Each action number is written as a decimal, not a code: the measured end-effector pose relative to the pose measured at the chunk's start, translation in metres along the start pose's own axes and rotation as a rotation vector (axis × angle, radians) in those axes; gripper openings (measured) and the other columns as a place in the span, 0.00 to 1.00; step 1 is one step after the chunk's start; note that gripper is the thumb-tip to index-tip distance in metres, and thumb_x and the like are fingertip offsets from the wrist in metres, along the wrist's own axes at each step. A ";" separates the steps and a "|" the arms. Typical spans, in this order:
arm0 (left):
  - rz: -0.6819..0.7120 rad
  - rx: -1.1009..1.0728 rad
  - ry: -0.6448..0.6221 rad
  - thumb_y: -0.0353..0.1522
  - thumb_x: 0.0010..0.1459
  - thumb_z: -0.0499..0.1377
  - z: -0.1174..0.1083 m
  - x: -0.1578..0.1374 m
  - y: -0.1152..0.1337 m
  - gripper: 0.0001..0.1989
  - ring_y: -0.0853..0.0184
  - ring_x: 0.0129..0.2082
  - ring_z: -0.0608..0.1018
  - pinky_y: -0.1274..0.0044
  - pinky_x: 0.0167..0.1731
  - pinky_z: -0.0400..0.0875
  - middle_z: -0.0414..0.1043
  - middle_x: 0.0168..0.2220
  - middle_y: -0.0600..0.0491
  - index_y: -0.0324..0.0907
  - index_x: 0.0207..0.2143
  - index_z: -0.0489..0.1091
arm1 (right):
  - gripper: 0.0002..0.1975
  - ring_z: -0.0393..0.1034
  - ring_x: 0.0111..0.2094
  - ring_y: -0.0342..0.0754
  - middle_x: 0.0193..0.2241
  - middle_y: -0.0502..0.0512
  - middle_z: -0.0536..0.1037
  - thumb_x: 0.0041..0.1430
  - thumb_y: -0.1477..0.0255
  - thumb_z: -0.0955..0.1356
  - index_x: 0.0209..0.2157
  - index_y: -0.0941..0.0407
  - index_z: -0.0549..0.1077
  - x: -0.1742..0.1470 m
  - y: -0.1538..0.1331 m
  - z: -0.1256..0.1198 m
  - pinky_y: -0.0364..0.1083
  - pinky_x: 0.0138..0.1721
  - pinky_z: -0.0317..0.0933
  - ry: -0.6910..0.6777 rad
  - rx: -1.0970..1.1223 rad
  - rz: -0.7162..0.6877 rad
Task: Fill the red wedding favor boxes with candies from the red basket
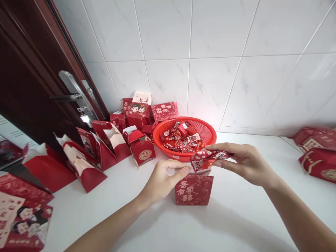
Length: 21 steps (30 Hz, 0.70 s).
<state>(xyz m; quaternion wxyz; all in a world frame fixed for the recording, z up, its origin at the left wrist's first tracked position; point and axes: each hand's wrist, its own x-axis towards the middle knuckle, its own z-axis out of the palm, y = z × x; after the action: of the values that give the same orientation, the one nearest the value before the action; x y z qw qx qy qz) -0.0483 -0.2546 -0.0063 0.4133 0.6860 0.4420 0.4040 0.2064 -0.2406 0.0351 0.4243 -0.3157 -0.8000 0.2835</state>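
Observation:
A red gift box [193,190] with white characters stands upright on the white table in front of me, its top open. My left hand [162,178] pinches the box's upper left edge between thumb and fingers. Just above the opening, my right hand [244,162] grips several red wrapped candies [204,160] by their right end. The candies hide part of the box's opening. Right behind the hands sits a red plastic basket [210,129] with many more wrapped candies [183,136] in it.
Several open red gift boxes [89,164] line the left side, with closed ones [140,108] stacked against the tiled wall. A small round-emblem box [144,152] stands left of the basket. Red bags [320,161] lie at the far right. A dark door [31,66] stands left.

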 end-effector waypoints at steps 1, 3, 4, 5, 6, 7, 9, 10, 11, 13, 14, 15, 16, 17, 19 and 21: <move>-0.004 -0.007 0.009 0.40 0.59 0.65 0.002 -0.001 -0.001 0.10 0.57 0.43 0.83 0.69 0.48 0.77 0.84 0.39 0.50 0.45 0.35 0.83 | 0.16 0.81 0.41 0.52 0.43 0.53 0.85 0.60 0.68 0.74 0.50 0.49 0.81 -0.004 0.000 0.000 0.47 0.42 0.77 0.029 -0.009 -0.004; -0.025 -0.037 0.021 0.40 0.56 0.67 0.004 -0.002 -0.004 0.09 0.56 0.43 0.83 0.68 0.48 0.77 0.84 0.39 0.49 0.44 0.35 0.83 | 0.16 0.81 0.42 0.52 0.45 0.52 0.84 0.60 0.69 0.74 0.51 0.48 0.80 -0.011 -0.001 0.001 0.46 0.42 0.77 0.077 -0.030 -0.020; -0.036 -0.060 0.023 0.39 0.55 0.68 0.006 -0.002 -0.004 0.10 0.56 0.42 0.83 0.68 0.48 0.77 0.84 0.38 0.49 0.43 0.34 0.83 | 0.17 0.81 0.42 0.51 0.45 0.52 0.84 0.60 0.70 0.74 0.51 0.47 0.80 -0.015 -0.002 0.002 0.46 0.42 0.77 0.090 -0.043 -0.032; -0.045 -0.085 0.024 0.39 0.55 0.68 0.007 -0.003 -0.005 0.10 0.56 0.42 0.83 0.68 0.48 0.77 0.84 0.38 0.48 0.43 0.34 0.83 | 0.17 0.82 0.42 0.51 0.45 0.51 0.84 0.60 0.70 0.74 0.51 0.47 0.80 -0.018 -0.003 0.002 0.46 0.42 0.78 0.092 -0.054 -0.044; -0.054 -0.111 0.025 0.40 0.55 0.68 0.009 -0.004 -0.006 0.10 0.56 0.42 0.83 0.68 0.47 0.77 0.84 0.37 0.48 0.42 0.34 0.83 | 0.17 0.82 0.41 0.51 0.45 0.51 0.84 0.60 0.71 0.73 0.52 0.46 0.80 -0.021 -0.005 0.003 0.46 0.42 0.78 0.087 -0.065 -0.051; -0.065 -0.137 0.024 0.40 0.55 0.68 0.010 -0.004 -0.006 0.11 0.56 0.41 0.83 0.68 0.47 0.77 0.84 0.37 0.48 0.42 0.34 0.83 | 0.17 0.82 0.41 0.51 0.45 0.51 0.84 0.61 0.71 0.73 0.52 0.46 0.80 -0.023 -0.007 0.004 0.47 0.42 0.78 0.075 -0.075 -0.050; -0.097 -0.190 0.012 0.42 0.56 0.67 0.012 -0.005 -0.006 0.13 0.56 0.42 0.83 0.68 0.46 0.77 0.84 0.38 0.48 0.41 0.35 0.82 | 0.17 0.82 0.40 0.52 0.44 0.52 0.85 0.62 0.70 0.73 0.52 0.47 0.79 -0.028 -0.010 0.006 0.48 0.41 0.79 0.054 -0.084 -0.036; -0.116 -0.219 -0.001 0.43 0.56 0.67 0.013 -0.005 -0.005 0.14 0.56 0.42 0.83 0.68 0.46 0.77 0.84 0.39 0.48 0.41 0.36 0.82 | 0.17 0.83 0.39 0.52 0.44 0.52 0.85 0.62 0.70 0.72 0.52 0.47 0.79 -0.030 -0.012 0.006 0.48 0.41 0.79 0.046 -0.089 -0.027; -0.131 -0.247 -0.014 0.43 0.56 0.66 0.013 -0.005 -0.005 0.15 0.55 0.43 0.83 0.68 0.45 0.77 0.84 0.39 0.48 0.41 0.36 0.82 | 0.17 0.83 0.39 0.53 0.44 0.52 0.85 0.62 0.70 0.72 0.52 0.48 0.79 -0.032 -0.013 0.006 0.48 0.40 0.79 0.037 -0.095 -0.020; -0.147 -0.289 -0.037 0.44 0.56 0.67 0.014 -0.005 -0.003 0.15 0.54 0.43 0.83 0.67 0.45 0.77 0.84 0.39 0.47 0.41 0.36 0.82 | 0.17 0.83 0.39 0.52 0.43 0.52 0.85 0.62 0.71 0.72 0.52 0.48 0.79 -0.036 -0.016 0.007 0.47 0.40 0.79 0.014 -0.102 -0.028; -0.148 -0.293 -0.044 0.44 0.55 0.67 0.015 -0.005 -0.003 0.15 0.54 0.43 0.83 0.67 0.45 0.77 0.84 0.39 0.47 0.41 0.36 0.82 | 0.17 0.83 0.39 0.52 0.43 0.51 0.85 0.62 0.71 0.72 0.53 0.47 0.79 -0.039 -0.017 0.007 0.47 0.40 0.79 0.001 -0.103 -0.040; -0.148 -0.288 -0.045 0.43 0.55 0.67 0.015 -0.005 -0.002 0.15 0.54 0.43 0.83 0.67 0.44 0.77 0.84 0.38 0.47 0.41 0.36 0.82 | 0.17 0.83 0.39 0.52 0.43 0.51 0.85 0.62 0.72 0.71 0.53 0.47 0.79 -0.041 -0.018 0.007 0.47 0.40 0.79 -0.014 -0.105 -0.051; -0.147 -0.276 -0.036 0.43 0.54 0.68 0.015 -0.006 -0.002 0.15 0.54 0.43 0.83 0.67 0.44 0.77 0.84 0.38 0.47 0.41 0.36 0.82 | 0.17 0.83 0.40 0.51 0.44 0.50 0.84 0.63 0.72 0.71 0.53 0.47 0.79 -0.043 -0.019 0.007 0.47 0.40 0.79 -0.026 -0.107 -0.057; -0.148 -0.260 -0.022 0.42 0.52 0.69 0.014 -0.006 -0.001 0.14 0.54 0.42 0.83 0.67 0.44 0.77 0.84 0.38 0.47 0.41 0.35 0.82 | 0.17 0.83 0.40 0.51 0.44 0.50 0.84 0.63 0.72 0.71 0.53 0.47 0.79 -0.044 -0.020 0.007 0.47 0.41 0.79 -0.036 -0.108 -0.058; -0.156 -0.230 0.013 0.38 0.49 0.70 0.013 -0.007 0.001 0.11 0.55 0.41 0.83 0.68 0.43 0.77 0.84 0.38 0.48 0.41 0.34 0.82 | 0.17 0.83 0.40 0.51 0.44 0.50 0.84 0.63 0.71 0.71 0.52 0.46 0.79 -0.047 -0.023 0.007 0.47 0.41 0.79 -0.048 -0.116 -0.047; -0.173 -0.211 0.011 0.34 0.47 0.70 0.012 -0.009 0.003 0.11 0.56 0.41 0.83 0.69 0.43 0.77 0.84 0.38 0.48 0.42 0.35 0.82 | 0.16 0.83 0.39 0.51 0.43 0.49 0.85 0.62 0.71 0.72 0.52 0.46 0.80 -0.048 -0.025 0.006 0.47 0.42 0.79 -0.038 -0.121 -0.037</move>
<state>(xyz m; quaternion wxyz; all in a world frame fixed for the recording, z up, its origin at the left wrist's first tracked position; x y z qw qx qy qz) -0.0391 -0.2662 -0.0091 0.5139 0.5959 0.4569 0.4147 0.2153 -0.2932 0.0262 0.3942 -0.3207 -0.8292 0.2326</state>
